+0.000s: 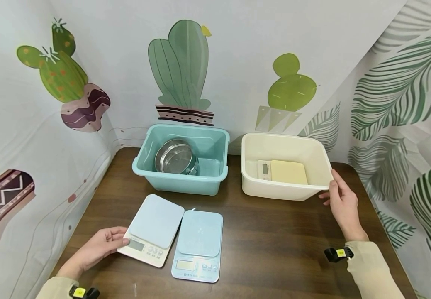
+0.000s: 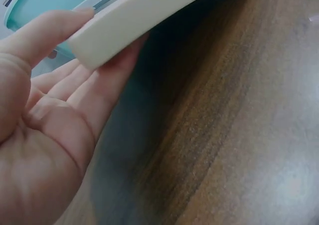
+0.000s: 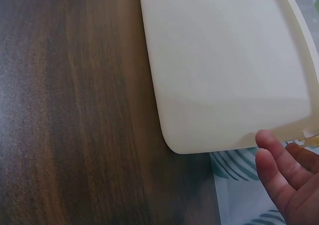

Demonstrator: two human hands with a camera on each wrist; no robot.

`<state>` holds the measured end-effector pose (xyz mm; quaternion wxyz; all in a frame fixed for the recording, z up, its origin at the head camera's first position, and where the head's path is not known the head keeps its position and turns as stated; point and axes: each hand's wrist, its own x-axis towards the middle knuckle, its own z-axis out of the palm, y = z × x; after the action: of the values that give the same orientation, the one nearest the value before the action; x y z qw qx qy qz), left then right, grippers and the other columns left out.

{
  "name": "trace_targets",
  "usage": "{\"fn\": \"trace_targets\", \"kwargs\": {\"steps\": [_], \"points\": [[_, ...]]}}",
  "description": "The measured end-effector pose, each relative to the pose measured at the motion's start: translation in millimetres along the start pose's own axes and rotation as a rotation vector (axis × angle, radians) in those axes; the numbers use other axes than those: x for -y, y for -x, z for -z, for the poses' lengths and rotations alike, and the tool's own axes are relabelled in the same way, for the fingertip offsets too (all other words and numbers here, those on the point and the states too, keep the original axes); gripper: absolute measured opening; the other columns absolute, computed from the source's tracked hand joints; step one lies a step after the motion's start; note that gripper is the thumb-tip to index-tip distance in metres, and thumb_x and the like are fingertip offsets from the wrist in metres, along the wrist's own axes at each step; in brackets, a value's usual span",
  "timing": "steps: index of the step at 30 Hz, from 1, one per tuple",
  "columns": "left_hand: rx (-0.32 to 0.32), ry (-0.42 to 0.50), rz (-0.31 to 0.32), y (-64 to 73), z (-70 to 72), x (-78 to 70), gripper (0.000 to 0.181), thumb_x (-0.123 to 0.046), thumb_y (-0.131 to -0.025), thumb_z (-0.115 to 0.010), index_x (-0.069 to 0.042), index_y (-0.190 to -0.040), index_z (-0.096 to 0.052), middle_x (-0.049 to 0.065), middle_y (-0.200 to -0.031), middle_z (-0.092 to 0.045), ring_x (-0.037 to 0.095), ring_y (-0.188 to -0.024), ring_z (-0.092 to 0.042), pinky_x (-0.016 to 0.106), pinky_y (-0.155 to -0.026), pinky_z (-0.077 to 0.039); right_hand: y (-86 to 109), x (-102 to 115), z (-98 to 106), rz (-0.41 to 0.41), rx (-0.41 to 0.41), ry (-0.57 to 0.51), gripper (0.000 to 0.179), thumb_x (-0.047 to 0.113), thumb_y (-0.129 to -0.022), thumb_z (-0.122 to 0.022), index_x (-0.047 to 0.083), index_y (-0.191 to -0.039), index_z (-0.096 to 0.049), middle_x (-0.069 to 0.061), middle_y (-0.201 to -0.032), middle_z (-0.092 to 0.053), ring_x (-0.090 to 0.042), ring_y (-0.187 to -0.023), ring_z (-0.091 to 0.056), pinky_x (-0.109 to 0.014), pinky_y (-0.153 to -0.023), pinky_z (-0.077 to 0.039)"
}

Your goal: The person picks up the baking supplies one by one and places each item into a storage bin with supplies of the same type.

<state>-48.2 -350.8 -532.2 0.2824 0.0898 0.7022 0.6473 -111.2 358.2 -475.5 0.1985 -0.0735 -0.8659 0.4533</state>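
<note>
My left hand (image 1: 101, 248) holds a white kitchen scale (image 1: 155, 222) by its left corner, thumb on top near the display and fingers beneath. In the left wrist view the edge of the scale (image 2: 129, 28) is raised off the table. Beside it lies a light blue kitchen scale (image 1: 200, 236), flat on the table. At the right, my right hand (image 1: 344, 205) grips the rim of a cream plastic bin (image 1: 282, 189) by its front right corner. Inside the bin sits a kitchen scale with a yellow platform (image 1: 289, 172). The right wrist view shows the bin's side wall (image 3: 224, 70) close up.
A teal plastic bin (image 1: 183, 185) stands at the back left of the brown wooden table (image 1: 271, 249), holding round metal pans (image 1: 176, 158). Behind the table hangs a white cloth (image 1: 234, 50) printed with cacti and leaves.
</note>
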Motion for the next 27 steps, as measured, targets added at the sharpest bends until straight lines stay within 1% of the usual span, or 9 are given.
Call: {"fn": "trace_targets", "kwargs": {"steps": [3, 7, 12, 14, 16, 19, 20, 23, 27], "points": [[-0.036, -0.039, -0.009, 1.5, 0.0, -1.4, 0.047, -0.001, -0.106, -0.056, 0.03, -0.136, -0.039, 0.002, -0.115, -0.077, 0.011, -0.096, -0.073, 0.024, -0.072, -0.059, 0.1, 0.0, 0.1, 0.007, 0.001, -0.008, 0.047, 0.024, -0.113, -0.043, 0.015, -0.158, -0.047, -0.022, -0.113, -0.068, 0.004, -0.064, -0.066, -0.019, -0.053, -0.054], [-0.079, -0.08, -0.011, 4.2, -0.8, -8.1, 0.046, -0.002, -0.105, -0.058, 0.029, -0.135, -0.043, -0.001, -0.113, -0.078, 0.012, -0.096, -0.074, 0.026, -0.077, -0.06, 0.1, -0.5, 0.1, 0.007, -0.001, -0.008, 0.047, 0.024, -0.113, -0.044, 0.015, -0.158, -0.048, -0.02, -0.112, -0.069, 0.004, -0.064, -0.066, -0.02, -0.053, -0.054], [-0.092, -0.062, -0.058, 8.5, -1.1, -16.4, 0.042, 0.0, -0.105, -0.057, 0.029, -0.133, -0.045, 0.001, -0.114, -0.077, 0.016, -0.098, -0.075, 0.03, -0.081, -0.061, 0.3, -1.3, 0.3, -0.007, -0.004, -0.005, 0.047, 0.026, -0.113, -0.044, 0.016, -0.158, -0.048, 0.004, -0.105, -0.068, 0.002, -0.064, -0.067, -0.02, -0.054, -0.054], [-0.077, -0.017, -0.087, 10.4, 0.4, -17.5, 0.033, 0.003, -0.105, -0.054, 0.02, -0.133, -0.053, 0.003, -0.115, -0.077, 0.018, -0.099, -0.075, 0.033, -0.081, -0.062, 0.2, -1.7, 0.3, -0.008, -0.004, -0.006, 0.047, 0.027, -0.113, -0.044, 0.016, -0.158, -0.048, 0.012, -0.102, -0.065, 0.001, -0.065, -0.068, -0.019, -0.054, -0.055], [-0.059, 0.039, -0.12, 12.5, 1.1, -19.7, 0.028, 0.007, -0.105, -0.051, 0.009, -0.132, -0.059, 0.005, -0.116, -0.077, 0.02, -0.1, -0.075, 0.035, -0.081, -0.062, 0.0, -1.6, 0.4, -0.006, -0.002, -0.004, 0.047, 0.027, -0.113, -0.044, 0.017, -0.158, -0.047, 0.01, -0.104, -0.066, 0.0, -0.065, -0.068, -0.02, -0.054, -0.055], [-0.024, 0.105, -0.158, 15.2, 1.7, -25.1, 0.037, 0.009, -0.105, -0.047, -0.011, -0.13, -0.066, 0.006, -0.119, -0.077, 0.021, -0.101, -0.075, 0.036, -0.08, -0.062, -0.2, -2.1, 0.9, 0.003, 0.004, -0.007, 0.047, 0.026, -0.113, -0.044, 0.017, -0.159, -0.046, -0.003, -0.11, -0.069, 0.001, -0.066, -0.068, -0.019, -0.054, -0.054], [-0.016, 0.122, -0.163, 15.9, 1.3, -27.6, 0.04, 0.01, -0.106, -0.046, -0.014, -0.129, -0.066, 0.006, -0.12, -0.076, 0.021, -0.102, -0.075, 0.036, -0.079, -0.062, -0.1, -2.3, 0.9, 0.005, 0.006, -0.006, 0.047, 0.026, -0.113, -0.043, 0.018, -0.16, -0.045, -0.01, -0.114, -0.068, 0.001, -0.066, -0.068, -0.019, -0.055, -0.054], [0.018, 0.155, -0.178, 16.8, -0.2, -32.8, 0.045, 0.01, -0.106, -0.042, -0.018, -0.13, -0.068, 0.007, -0.121, -0.076, 0.022, -0.101, -0.076, 0.036, -0.077, -0.063, 0.3, -3.5, 0.7, 0.012, 0.01, -0.006, 0.048, 0.026, -0.113, -0.043, 0.018, -0.16, -0.044, -0.023, -0.122, -0.066, 0.002, -0.067, -0.068, -0.018, -0.055, -0.054], [0.06, 0.157, -0.184, 17.0, -5.1, -38.2, 0.048, 0.011, -0.107, -0.04, -0.018, -0.132, -0.068, 0.009, -0.121, -0.076, 0.022, -0.099, -0.076, 0.036, -0.075, -0.063, 0.1, -4.7, -0.4, 0.01, 0.008, 0.002, 0.048, 0.027, -0.113, -0.042, 0.019, -0.16, -0.044, -0.026, -0.123, -0.065, 0.001, -0.067, -0.068, -0.019, -0.055, -0.055]]}}
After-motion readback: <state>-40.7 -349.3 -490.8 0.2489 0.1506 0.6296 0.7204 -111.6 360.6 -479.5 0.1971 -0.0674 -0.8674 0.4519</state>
